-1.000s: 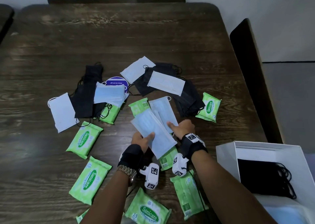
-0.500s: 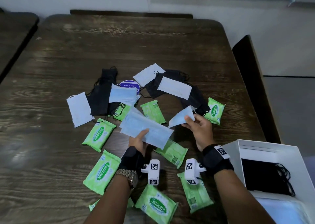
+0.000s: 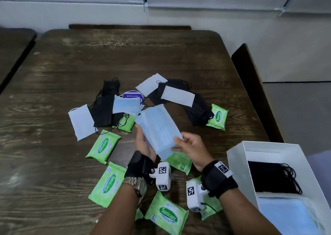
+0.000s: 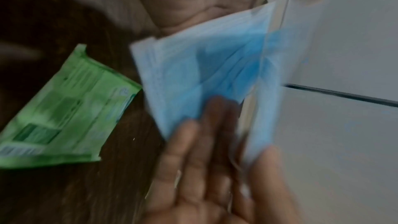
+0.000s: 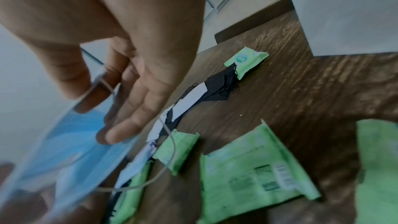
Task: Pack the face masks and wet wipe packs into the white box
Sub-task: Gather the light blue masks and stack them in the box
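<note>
Both hands hold a small stack of light-blue face masks point(image 3: 158, 127) above the table's middle. My left hand point(image 3: 143, 144) grips its left edge, fingers under it point(image 4: 204, 168). My right hand point(image 3: 187, 143) pinches the lower right corner, thumb on top point(image 5: 120, 91), an ear loop hanging below. The white box point(image 3: 240, 168) stands open at the right front, with black masks point(image 3: 270, 179) and blue masks point(image 3: 290, 215) inside. Several green wet wipe packs point(image 3: 103, 146) lie around my hands.
Black masks point(image 3: 105, 107), white masks point(image 3: 81, 121) and another blue mask point(image 3: 126, 105) lie in a loose arc behind my hands, over a round purple label point(image 3: 132, 96). One wipe pack point(image 3: 217, 116) lies far right. A dark chair back point(image 3: 250, 91) borders the table's right edge.
The right hand picked a second blue mask off the table and brought it onto the one in the left hand. Both masks now sit lifted and tilted between the hands.
</note>
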### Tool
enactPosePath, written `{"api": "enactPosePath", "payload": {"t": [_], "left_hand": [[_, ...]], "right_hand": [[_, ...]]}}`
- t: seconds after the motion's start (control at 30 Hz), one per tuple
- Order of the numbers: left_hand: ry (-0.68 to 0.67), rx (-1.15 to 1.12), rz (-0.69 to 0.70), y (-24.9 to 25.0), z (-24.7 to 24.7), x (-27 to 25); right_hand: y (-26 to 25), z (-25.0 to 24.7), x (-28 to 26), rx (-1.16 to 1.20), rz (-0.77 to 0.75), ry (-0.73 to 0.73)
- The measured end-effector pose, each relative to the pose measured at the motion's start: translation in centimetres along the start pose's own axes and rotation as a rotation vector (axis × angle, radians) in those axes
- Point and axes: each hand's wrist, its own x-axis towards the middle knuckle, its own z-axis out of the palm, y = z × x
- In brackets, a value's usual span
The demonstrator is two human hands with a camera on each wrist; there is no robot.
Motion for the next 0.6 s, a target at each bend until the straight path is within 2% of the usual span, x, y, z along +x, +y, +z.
{"api": "enactPosePath", "payload": {"t": [0.1,0.2,0.27,0.4,0.5,0.6], "left_hand": [[-0.045,0.156,-0.043,-1.4,-0.5,-1.3],[0.014,0.418,0.065,-2.5,-1.4,-1.8],[0.012,0.537,0.091,-3.1,-1.9,-2.0],[-0.044,0.812,0.231,-3.2,-3.8,-2.6],[-0.112,0.956,0.336,-2.4,-5.6,-3.8],[-0.184,1.017,0.261,-2.1,-7.2,-4.7]], "right_hand": [[2.5,-0.6,-0.7,-0.308,0.004,0.042],[3.3,-2.1,-1.6,-0.631,0.021,0.201],[3.4,-2.8,-2.0,-0.706,0.038,0.271],[4.5,-1.5,-1.5,-0.583,-0.001,0.123],[5.8,1.4,-1.5,-0.583,-0.125,0.022],[6.7,3.6,-2.1,-0.659,-0.010,-0.163]]}}
